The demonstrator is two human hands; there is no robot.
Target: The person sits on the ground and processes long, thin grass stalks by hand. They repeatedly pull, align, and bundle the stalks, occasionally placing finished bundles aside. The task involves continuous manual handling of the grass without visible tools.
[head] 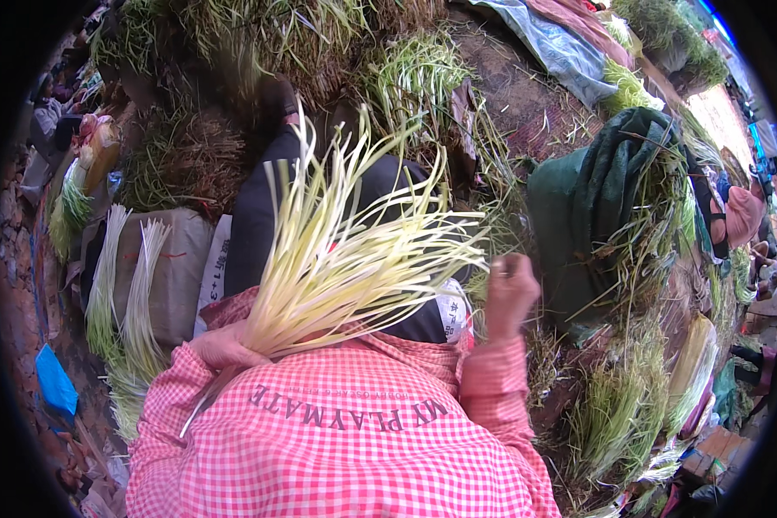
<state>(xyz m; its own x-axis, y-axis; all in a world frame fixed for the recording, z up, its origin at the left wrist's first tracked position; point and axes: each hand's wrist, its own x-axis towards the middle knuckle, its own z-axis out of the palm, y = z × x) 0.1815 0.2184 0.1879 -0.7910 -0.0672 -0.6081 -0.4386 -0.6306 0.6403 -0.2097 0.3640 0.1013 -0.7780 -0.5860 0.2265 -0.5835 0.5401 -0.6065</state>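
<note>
My left hand point(223, 346) is closed around the narrow end of a bunch of pale yellow-green long-leaved greens point(337, 265), held against my waist. Its flat leaves fan out over my dark-trousered lap towards the upper right. By the leaf tips on the right, my right hand point(513, 285) is raised with its fingers curled. It is blurred, and I cannot tell whether a leaf is pinched in it. A thin white stalk point(191, 419) pokes out below my left forearm.
Two sorted bundles of white-stemmed greens point(144, 278) lean against a wrapped grey-brown block point(178, 272) at left. Loose greens point(421, 71) heap up ahead. A dark green cloth point(570, 213) drapes at right, above more greens point(612, 414). A blue scrap point(56, 382) lies far left.
</note>
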